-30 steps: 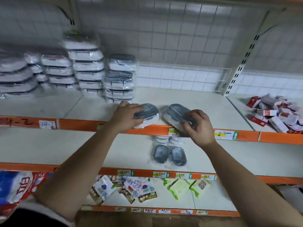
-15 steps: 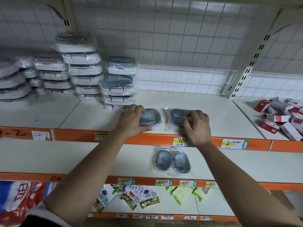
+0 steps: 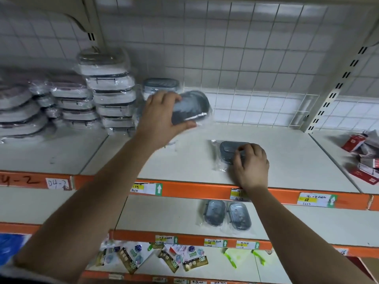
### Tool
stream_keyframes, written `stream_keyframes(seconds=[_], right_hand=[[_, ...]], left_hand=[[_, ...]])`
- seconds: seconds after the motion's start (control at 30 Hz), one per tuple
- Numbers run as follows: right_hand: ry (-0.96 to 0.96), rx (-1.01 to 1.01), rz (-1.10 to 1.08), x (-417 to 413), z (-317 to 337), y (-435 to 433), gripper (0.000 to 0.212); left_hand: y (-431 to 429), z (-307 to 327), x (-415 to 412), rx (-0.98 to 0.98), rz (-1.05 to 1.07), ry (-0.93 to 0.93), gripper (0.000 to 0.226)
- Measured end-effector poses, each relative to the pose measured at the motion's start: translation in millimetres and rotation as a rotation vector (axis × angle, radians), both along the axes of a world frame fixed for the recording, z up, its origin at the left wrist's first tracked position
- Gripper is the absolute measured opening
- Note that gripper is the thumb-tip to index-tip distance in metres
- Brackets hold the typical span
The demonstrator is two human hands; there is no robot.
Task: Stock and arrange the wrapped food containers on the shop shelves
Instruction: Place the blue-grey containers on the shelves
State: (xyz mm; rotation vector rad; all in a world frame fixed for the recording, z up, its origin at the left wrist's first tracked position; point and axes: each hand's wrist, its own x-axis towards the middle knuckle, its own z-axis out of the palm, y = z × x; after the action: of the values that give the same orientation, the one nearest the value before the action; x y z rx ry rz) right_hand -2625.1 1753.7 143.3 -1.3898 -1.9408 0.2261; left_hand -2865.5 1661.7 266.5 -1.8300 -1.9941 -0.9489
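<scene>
My left hand grips a grey-lidded wrapped container, lifted and tilted above the top shelf, just right of a short stack of the same containers. My right hand rests with fingers curled on a second grey wrapped container lying flat on the shelf near its front edge. Taller stacks of wrapped white containers stand at the back left. Two more small wrapped containers lie side by side on the shelf below.
Red and white boxes are heaped at the right end of the top shelf. A wire grid panel backs the shelf. Orange shelf edges carry price labels. Sachets lie on the lowest shelf.
My left hand has lifted its container off the shelf and carried it back toward the short stack. My right hand stays on the other container, now lying flat on the shelf.
</scene>
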Motion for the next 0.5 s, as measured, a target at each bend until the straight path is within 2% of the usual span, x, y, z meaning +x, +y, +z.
stream_keyframes(seconds=[0.23, 0.4, 0.5], right_hand=[[0.009, 0.016, 0.024, 0, -1, 0, 0.045], [0.024, 0.036, 0.022, 0, -2, 1, 0.046], [0.024, 0.029, 0.02, 0, -1, 0, 0.048]], left_hand=[[62, 57, -64, -0.111, 0.147, 0.117, 0.075], [101, 69, -87, -0.305, 0.194, 0.242, 0.068], [114, 72, -94, -0.426, 0.167, 0.238, 0.053]])
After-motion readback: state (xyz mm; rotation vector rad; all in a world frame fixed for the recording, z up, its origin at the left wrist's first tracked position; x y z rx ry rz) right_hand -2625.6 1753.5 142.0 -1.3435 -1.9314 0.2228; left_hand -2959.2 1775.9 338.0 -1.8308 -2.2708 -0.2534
